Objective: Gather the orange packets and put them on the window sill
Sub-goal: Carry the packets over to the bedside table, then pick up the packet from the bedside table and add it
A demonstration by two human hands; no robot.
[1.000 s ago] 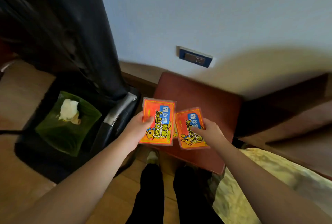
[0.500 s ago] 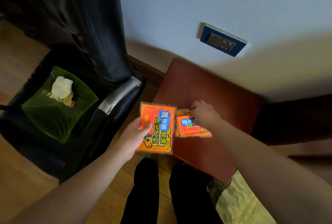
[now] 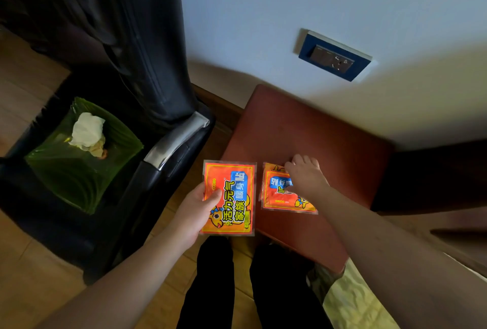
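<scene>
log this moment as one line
stage: gathering | left hand: holds orange packet | right hand: on packets on red stool | window sill: not in view

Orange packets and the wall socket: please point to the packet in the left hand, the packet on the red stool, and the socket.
Held packet (image 3: pixel 233 198), head view, middle of its printed face.
Stool packet (image 3: pixel 276 196), head view, its uncovered left part.
Wall socket (image 3: pixel 334 55), head view, grey centre plate.
</scene>
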